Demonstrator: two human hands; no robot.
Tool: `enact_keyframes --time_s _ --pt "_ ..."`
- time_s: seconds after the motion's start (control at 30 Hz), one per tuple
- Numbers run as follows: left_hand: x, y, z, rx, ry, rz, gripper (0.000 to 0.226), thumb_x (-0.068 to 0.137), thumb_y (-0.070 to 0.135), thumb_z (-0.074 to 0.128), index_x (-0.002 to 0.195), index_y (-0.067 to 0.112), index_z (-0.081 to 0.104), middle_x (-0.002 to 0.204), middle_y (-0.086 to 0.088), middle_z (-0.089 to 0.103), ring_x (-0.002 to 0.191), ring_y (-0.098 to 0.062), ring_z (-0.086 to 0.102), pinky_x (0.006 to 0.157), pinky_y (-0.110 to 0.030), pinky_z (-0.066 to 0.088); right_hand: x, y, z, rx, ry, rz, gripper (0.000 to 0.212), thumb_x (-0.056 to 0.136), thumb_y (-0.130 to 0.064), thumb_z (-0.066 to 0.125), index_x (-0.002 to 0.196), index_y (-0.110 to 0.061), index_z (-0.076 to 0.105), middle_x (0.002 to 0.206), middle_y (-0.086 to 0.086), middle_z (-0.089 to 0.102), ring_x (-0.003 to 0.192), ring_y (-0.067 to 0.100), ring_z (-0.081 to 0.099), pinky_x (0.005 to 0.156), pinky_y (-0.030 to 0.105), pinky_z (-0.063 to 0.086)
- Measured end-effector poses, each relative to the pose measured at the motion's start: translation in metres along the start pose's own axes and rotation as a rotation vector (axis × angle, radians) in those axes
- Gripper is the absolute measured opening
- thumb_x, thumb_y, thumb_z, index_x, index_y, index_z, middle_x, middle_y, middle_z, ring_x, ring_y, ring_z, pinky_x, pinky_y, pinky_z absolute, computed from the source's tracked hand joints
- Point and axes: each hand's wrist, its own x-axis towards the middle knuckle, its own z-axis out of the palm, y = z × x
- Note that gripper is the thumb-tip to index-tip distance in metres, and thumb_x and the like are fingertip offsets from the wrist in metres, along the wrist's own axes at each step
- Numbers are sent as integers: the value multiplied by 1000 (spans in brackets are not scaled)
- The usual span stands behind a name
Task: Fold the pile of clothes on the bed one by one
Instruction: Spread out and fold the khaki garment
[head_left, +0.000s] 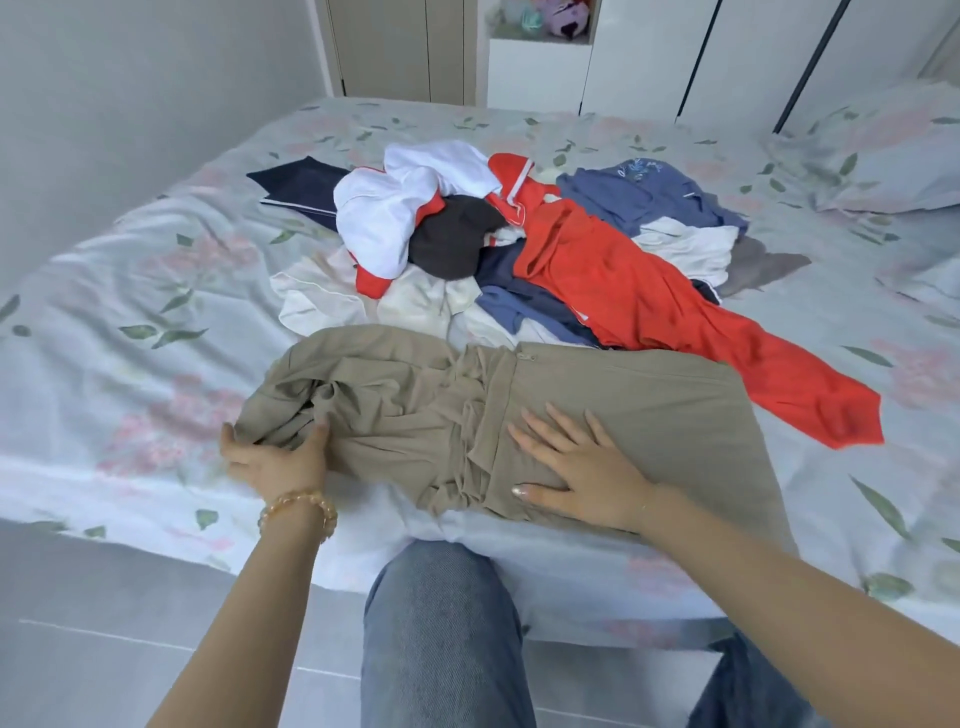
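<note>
A khaki garment (623, 395) lies across the near edge of the bed (104, 312), flat on its right half and bunched on its left. My left hand (275, 457) grips the bunched left end, thumb and fingers curled into the cloth. Flat on the middle of the garment, fingers spread, rests my right hand (576, 467). Behind it a pile of clothes (467, 234) sits mid-bed: white pieces, a dark brown one, navy and blue ones. A long red garment (649, 306) trails from the pile toward the right.
The bed has a pale floral sheet. A pillow (893, 156) in the same print lies at the far right. My knee (441, 613) in jeans presses against the bed's near edge. White wardrobe doors (649, 52) stand behind the bed; a wall is on the left.
</note>
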Motion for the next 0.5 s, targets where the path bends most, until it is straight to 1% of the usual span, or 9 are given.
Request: enact_keyframes --time_s 0.03,0.1,0.17,0.23,0.27,0.3,0.37,0.43,0.5 --pt "4 2 2 -41 -23 -19 104 74 25 82 150 16 12 149 -17 23 130 -28 41 109 -36 34 2 -3 8 -59 39 -5 81 79 -81 5 149 -45 -11 158 -18 -15 146 12 -18 116 49 -12" --pt "20 8 4 -129 -30 -157 101 77 31 79 150 16 12 149 -15 29 127 -24 45 108 -37 36 4 -3 13 -89 91 -20 76 82 -79 -1 148 -45 -15 159 -17 -17 147 14 -19 117 50 -12" --pt "38 12 4 -190 -55 -277 84 77 38 77 144 10 33 136 -13 50 120 -28 54 104 -41 43 5 0 13 -100 95 -47 76 81 -79 -4 148 -45 -15 158 -16 -17 147 15 -19 118 48 -11" --pt "51 15 3 -287 -148 -248 45 79 33 75 112 5 62 106 -12 66 108 -33 63 94 -40 51 5 0 14 -108 98 -61 76 81 -79 -5 148 -45 -14 158 -16 -17 147 15 -18 118 47 -12" --pt "54 20 2 -328 -172 -201 25 80 28 75 93 7 67 91 -11 67 100 -33 65 90 -38 53 5 -1 14 -99 102 -58 76 81 -79 -3 148 -45 -13 158 -16 -17 147 14 -18 118 46 -13" --pt "53 29 1 -340 -185 -139 17 81 25 74 79 10 66 82 -8 65 92 -30 65 85 -35 54 6 0 15 -79 102 -52 75 83 -78 1 148 -45 -12 158 -17 -17 146 13 -18 118 45 -14" --pt "44 54 0 -261 -215 55 28 79 29 73 67 7 61 70 -8 58 75 -23 57 72 -32 53 6 1 13 -15 88 -45 73 85 -77 11 149 -47 -10 158 -19 -16 146 9 -19 118 41 -15" --pt "26 85 0 48 -189 387 43 81 36 66 63 -1 55 60 -15 49 62 -20 47 58 -31 41 5 1 11 14 102 -51 75 84 -77 12 149 -47 -7 158 -20 -14 145 7 -19 118 38 -16" --pt "-1 117 4 406 -104 736 45 84 41 60 58 4 53 54 -12 50 58 -25 47 53 -31 37 3 -1 9 9 103 -49 78 80 -79 8 150 -46 -7 156 -20 -15 144 6 -19 118 37 -15"
